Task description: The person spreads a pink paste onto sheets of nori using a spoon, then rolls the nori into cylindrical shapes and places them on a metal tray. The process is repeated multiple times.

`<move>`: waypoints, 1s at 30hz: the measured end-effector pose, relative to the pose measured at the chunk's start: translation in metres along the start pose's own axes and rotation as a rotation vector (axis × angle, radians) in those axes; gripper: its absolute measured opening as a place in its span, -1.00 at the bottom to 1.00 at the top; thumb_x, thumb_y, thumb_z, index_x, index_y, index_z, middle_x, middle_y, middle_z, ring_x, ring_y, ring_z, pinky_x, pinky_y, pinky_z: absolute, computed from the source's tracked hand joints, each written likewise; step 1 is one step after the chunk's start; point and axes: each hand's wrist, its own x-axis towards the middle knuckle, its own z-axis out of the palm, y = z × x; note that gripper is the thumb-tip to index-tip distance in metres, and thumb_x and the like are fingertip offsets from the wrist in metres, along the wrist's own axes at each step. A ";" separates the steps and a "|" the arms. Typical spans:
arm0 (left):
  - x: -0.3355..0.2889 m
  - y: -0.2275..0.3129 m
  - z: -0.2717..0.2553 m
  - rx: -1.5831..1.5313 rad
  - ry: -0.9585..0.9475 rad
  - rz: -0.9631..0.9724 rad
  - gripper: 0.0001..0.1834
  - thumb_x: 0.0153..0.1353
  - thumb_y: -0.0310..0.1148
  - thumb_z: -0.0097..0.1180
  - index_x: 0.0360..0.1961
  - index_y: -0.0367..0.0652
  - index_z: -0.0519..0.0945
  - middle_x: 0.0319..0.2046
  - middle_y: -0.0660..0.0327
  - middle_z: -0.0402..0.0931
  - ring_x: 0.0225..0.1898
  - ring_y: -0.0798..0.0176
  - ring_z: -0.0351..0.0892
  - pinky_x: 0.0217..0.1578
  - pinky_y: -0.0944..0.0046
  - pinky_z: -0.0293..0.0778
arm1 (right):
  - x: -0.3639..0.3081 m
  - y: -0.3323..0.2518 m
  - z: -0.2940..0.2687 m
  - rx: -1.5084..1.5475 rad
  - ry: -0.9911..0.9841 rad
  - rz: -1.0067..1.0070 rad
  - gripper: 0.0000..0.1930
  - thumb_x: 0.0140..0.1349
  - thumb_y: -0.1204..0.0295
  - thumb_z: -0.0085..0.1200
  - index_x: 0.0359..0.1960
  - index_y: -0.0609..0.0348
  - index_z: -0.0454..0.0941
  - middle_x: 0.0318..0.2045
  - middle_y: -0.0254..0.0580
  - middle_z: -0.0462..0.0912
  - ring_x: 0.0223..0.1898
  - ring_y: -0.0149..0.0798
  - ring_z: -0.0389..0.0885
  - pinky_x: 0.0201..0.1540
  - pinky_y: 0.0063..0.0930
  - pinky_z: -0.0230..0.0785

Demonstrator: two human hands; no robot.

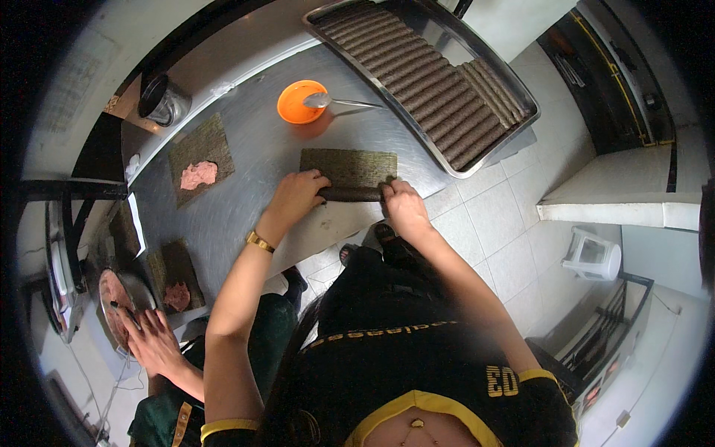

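Observation:
A green seaweed sheet [350,165] lies on the metal table in front of me, its near edge rolled into a dark tube. My left hand [298,195], below a gold wristwatch, has its fingers closed on the left end of this roll. At the right end, the fingers of my right hand [406,208] pinch the same roll. Any filling inside is hidden. Beyond the sheet stands an orange bowl [292,109] with a metal spoon [320,100] laid across its rim.
At the far right, a metal tray [497,143] holds several rows of finished seaweed rolls [424,78]. Another seaweed sheet [216,138] bears pink paste [198,175]. At lower left, a co-worker's hand [156,343] is over a bowl of pink paste [112,298], beside a sheet with paste [171,264].

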 end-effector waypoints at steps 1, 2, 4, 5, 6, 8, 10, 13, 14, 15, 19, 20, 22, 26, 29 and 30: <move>0.001 0.000 -0.002 -0.018 0.024 0.007 -0.61 -0.09 -0.36 0.30 -0.16 -0.07 0.57 -0.26 0.19 0.55 -0.16 0.06 0.54 -0.16 0.08 0.46 | -0.001 0.000 -0.002 -0.024 0.013 0.009 -0.86 0.04 0.55 -0.04 -0.35 0.29 0.48 -0.33 -0.05 0.50 -0.19 -0.04 0.51 -0.15 -0.27 0.43; 0.002 -0.001 -0.004 -0.035 0.049 0.013 -0.61 -0.12 -0.37 0.32 -0.18 -0.08 0.56 -0.29 0.21 0.57 -0.18 0.08 0.56 -0.18 0.09 0.47 | 0.001 -0.004 -0.011 -0.054 -0.035 0.009 -0.83 0.05 0.54 -0.05 -0.30 0.28 0.49 -0.29 -0.05 0.50 -0.16 -0.04 0.50 -0.13 -0.26 0.42; 0.011 -0.014 -0.001 -0.090 -0.030 -0.003 -0.59 -0.15 -0.37 0.34 -0.19 -0.08 0.55 -0.30 0.21 0.59 -0.18 0.07 0.56 -0.19 0.09 0.48 | 0.008 -0.011 -0.001 0.050 0.078 -0.121 -0.71 0.04 0.53 -0.03 -0.16 0.31 0.47 -0.22 -0.01 0.49 -0.13 -0.01 0.49 -0.09 -0.24 0.40; 0.019 -0.019 -0.001 -0.121 -0.070 -0.005 -0.58 -0.17 -0.37 0.36 -0.20 -0.09 0.54 -0.30 0.20 0.59 -0.18 0.06 0.56 -0.19 0.09 0.48 | 0.011 -0.016 0.003 0.099 0.133 -0.180 -0.65 0.04 0.52 -0.02 -0.08 0.32 0.46 -0.19 0.01 0.48 -0.11 0.00 0.49 -0.06 -0.22 0.40; 0.024 -0.021 -0.004 -0.142 -0.134 -0.019 -0.53 -0.18 -0.36 0.37 -0.16 -0.08 0.52 -0.29 0.19 0.59 -0.18 0.06 0.56 -0.19 0.10 0.48 | 0.016 -0.028 0.005 0.094 0.170 -0.246 -0.76 0.05 0.49 -0.06 -0.23 0.31 0.48 -0.20 -0.03 0.47 -0.11 -0.07 0.47 -0.03 -0.29 0.36; 0.033 -0.022 -0.011 -0.182 -0.263 -0.046 -0.42 -0.22 -0.34 0.40 -0.07 -0.07 0.50 -0.27 0.17 0.57 -0.18 0.06 0.55 -0.18 0.11 0.47 | 0.026 -0.040 0.013 -0.013 0.234 -0.378 -0.73 0.05 0.48 -0.06 -0.20 0.32 0.48 -0.19 -0.04 0.48 -0.11 -0.08 0.46 -0.01 -0.31 0.35; 0.036 -0.023 -0.015 -0.184 -0.296 -0.058 -0.41 -0.23 -0.34 0.40 -0.07 -0.07 0.49 -0.26 0.15 0.58 -0.18 0.05 0.55 -0.18 0.12 0.47 | 0.030 -0.047 0.017 -0.081 0.203 -0.419 -0.67 0.06 0.46 -0.06 -0.12 0.35 0.47 -0.16 -0.03 0.48 -0.10 -0.10 0.45 0.02 -0.34 0.33; 0.029 -0.026 -0.012 -0.165 -0.172 0.000 -0.49 -0.19 -0.34 0.37 -0.12 -0.08 0.52 -0.25 0.15 0.57 -0.16 0.06 0.55 -0.17 0.12 0.47 | 0.033 -0.044 0.027 -0.032 0.169 -0.381 -0.66 0.04 0.46 -0.05 -0.12 0.36 0.47 -0.19 -0.04 0.48 -0.10 -0.10 0.44 0.02 -0.35 0.32; 0.025 -0.025 -0.010 -0.155 -0.104 0.035 -0.54 -0.17 -0.35 0.36 -0.16 -0.08 0.53 -0.24 0.16 0.56 -0.14 0.08 0.55 -0.16 0.12 0.46 | 0.034 -0.044 0.026 -0.029 0.150 -0.369 -0.65 0.04 0.45 -0.04 -0.11 0.36 0.47 -0.20 -0.04 0.47 -0.10 -0.10 0.44 0.02 -0.35 0.32; 0.019 -0.024 -0.008 -0.070 -0.044 0.069 -0.54 -0.16 -0.34 0.36 -0.15 -0.09 0.53 -0.23 0.16 0.55 -0.14 0.08 0.54 -0.14 0.12 0.46 | 0.035 -0.045 0.025 -0.026 0.130 -0.357 -0.64 0.03 0.45 -0.04 -0.11 0.37 0.47 -0.21 -0.04 0.47 -0.11 -0.10 0.43 0.02 -0.35 0.31; 0.003 -0.025 0.002 0.137 0.066 0.139 -0.51 -0.11 -0.30 0.32 -0.08 -0.13 0.52 -0.22 0.13 0.53 -0.13 0.03 0.52 -0.10 0.09 0.44 | 0.040 -0.044 0.028 -0.019 0.089 -0.321 -0.61 0.00 0.46 -0.01 -0.10 0.37 0.46 -0.24 -0.03 0.46 -0.11 -0.10 0.42 0.02 -0.36 0.30; 0.001 -0.025 0.004 0.154 0.065 0.139 -0.50 -0.08 -0.30 0.30 -0.06 -0.15 0.51 -0.23 0.11 0.53 -0.13 0.01 0.51 -0.09 0.07 0.44 | 0.041 -0.043 0.028 -0.027 0.083 -0.325 -0.61 0.00 0.46 0.00 -0.09 0.37 0.46 -0.24 -0.03 0.46 -0.11 -0.09 0.42 0.02 -0.36 0.31; -0.001 -0.026 0.008 0.157 0.062 0.095 -0.54 -0.05 -0.32 0.27 -0.06 -0.15 0.51 -0.23 0.11 0.53 -0.13 0.01 0.51 -0.09 0.08 0.44 | 0.042 -0.043 0.026 -0.041 0.072 -0.332 -0.60 0.00 0.46 0.02 -0.08 0.38 0.46 -0.23 -0.03 0.46 -0.10 -0.09 0.43 0.01 -0.36 0.31; 0.001 -0.022 0.008 0.196 0.069 0.073 -0.65 -0.03 -0.34 0.25 -0.17 -0.13 0.54 -0.26 0.17 0.53 -0.17 0.07 0.55 -0.12 0.13 0.45 | 0.040 -0.035 0.029 -0.062 0.097 -0.299 -0.67 0.01 0.51 0.01 -0.15 0.37 0.47 -0.24 -0.04 0.47 -0.11 -0.08 0.45 -0.03 -0.35 0.34; 0.002 -0.019 0.002 0.169 0.038 0.039 -0.68 -0.02 -0.33 0.25 -0.18 -0.10 0.55 -0.28 0.19 0.54 -0.20 0.06 0.56 -0.15 0.12 0.47 | 0.033 -0.025 0.031 -0.017 0.112 -0.198 -0.76 0.02 0.54 -0.02 -0.23 0.34 0.46 -0.27 -0.03 0.47 -0.13 -0.06 0.46 -0.06 -0.31 0.36; 0.003 -0.020 0.002 0.170 0.034 0.039 -0.68 -0.02 -0.33 0.25 -0.18 -0.10 0.55 -0.28 0.19 0.54 -0.20 0.06 0.56 -0.16 0.11 0.47 | 0.030 -0.022 0.029 0.018 0.111 -0.162 -0.78 0.02 0.55 -0.02 -0.26 0.33 0.45 -0.28 -0.02 0.46 -0.14 -0.05 0.46 -0.07 -0.29 0.37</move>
